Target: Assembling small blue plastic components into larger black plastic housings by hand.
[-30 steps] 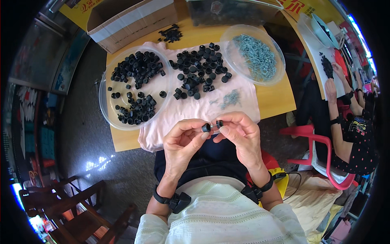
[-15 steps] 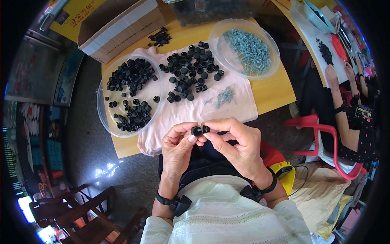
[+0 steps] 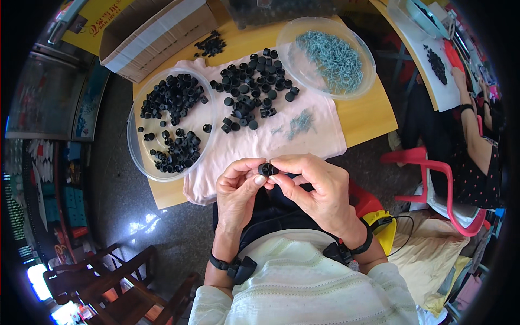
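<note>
We hold a small black plastic cap [image 3: 267,169] between both hands, in front of our chest and just off the near edge of the wooden table [image 3: 374,111]. Our left hand [image 3: 238,187] closes on it from about eight o'clock: the thumb [image 3: 259,179] presses under the cap and the index finger curls over its top, so the fingers are pinched nearly shut around it. Our right hand [image 3: 317,189] meets it from four o'clock, thumb and index fingertip closed on the cap's right side, the other fingers folded loosely below. The cap sits right where the two sets of fingertips touch, mostly covered, with only its dark top showing.

At twelve o'clock from the cap, a pale pink cloth [image 3: 303,143] drapes over the table edge, carrying a loose heap of black caps [image 3: 252,89] and a few small bluish screws [image 3: 300,123]. At ten o'clock, a clear round dish [image 3: 208,135] holds more black caps. At one o'clock, a second clear dish [image 3: 368,73] is filled with bluish screws. A cardboard box [image 3: 157,32] lies at eleven o'clock, at the table's far side. Another person's arm [image 3: 471,122] shows at three o'clock, beside a red plastic chair [image 3: 428,162].
</note>
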Action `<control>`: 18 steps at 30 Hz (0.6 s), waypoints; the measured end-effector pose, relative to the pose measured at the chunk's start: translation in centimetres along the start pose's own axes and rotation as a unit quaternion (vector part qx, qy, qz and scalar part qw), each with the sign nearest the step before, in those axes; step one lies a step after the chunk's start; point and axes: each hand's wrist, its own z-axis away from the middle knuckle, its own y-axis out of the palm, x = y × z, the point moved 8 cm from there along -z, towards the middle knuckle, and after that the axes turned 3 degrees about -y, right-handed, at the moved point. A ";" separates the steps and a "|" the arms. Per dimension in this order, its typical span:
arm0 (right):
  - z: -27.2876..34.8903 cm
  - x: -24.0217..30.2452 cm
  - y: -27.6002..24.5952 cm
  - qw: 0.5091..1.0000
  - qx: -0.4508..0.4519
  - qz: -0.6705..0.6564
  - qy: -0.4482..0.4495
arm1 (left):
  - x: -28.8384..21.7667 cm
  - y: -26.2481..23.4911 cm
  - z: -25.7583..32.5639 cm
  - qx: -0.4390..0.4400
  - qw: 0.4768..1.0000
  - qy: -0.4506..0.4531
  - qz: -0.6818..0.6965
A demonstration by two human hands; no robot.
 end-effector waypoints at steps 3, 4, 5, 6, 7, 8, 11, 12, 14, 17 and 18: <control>0.2 -0.3 0.0 1.000 0.003 0.013 0.015 | -0.1 0.0 -0.1 -0.002 1.000 0.005 -0.010; 0.2 -0.5 0.0 0.999 0.008 0.024 0.024 | -0.3 0.1 -0.1 0.002 0.999 0.013 -0.037; 0.2 -0.6 0.0 0.999 0.007 0.024 0.024 | -0.4 0.3 -0.1 0.005 0.998 0.022 -0.063; 0.1 -0.5 -0.1 1.000 0.001 0.028 0.008 | -0.5 0.5 -0.1 0.006 0.998 0.022 -0.063; 0.0 -0.3 -0.3 0.999 -0.004 0.033 -0.008 | -0.5 0.7 -0.1 -0.001 0.997 0.021 -0.076; 0.1 -0.4 -0.3 0.999 -0.004 0.034 -0.008 | -0.6 0.7 -0.1 -0.008 0.996 0.020 -0.089; 0.3 -0.4 -0.3 0.998 -0.010 0.053 -0.022 | -0.3 0.5 -0.2 -0.009 0.996 0.016 -0.082; 0.3 -0.1 -0.3 0.996 -0.010 0.068 -0.048 | -0.3 0.4 -0.2 -0.009 0.996 0.016 -0.082; 0.3 0.2 -0.2 0.994 -0.009 0.083 -0.073 | -0.4 0.4 -0.2 -0.010 0.996 0.022 -0.087; 0.3 0.3 0.0 0.991 -0.002 0.101 -0.084 | -0.5 0.2 -0.3 -0.009 0.994 0.030 -0.101; 0.3 0.3 0.0 0.991 0.002 0.105 -0.086 | -0.5 0.3 -0.4 -0.009 0.995 0.029 -0.100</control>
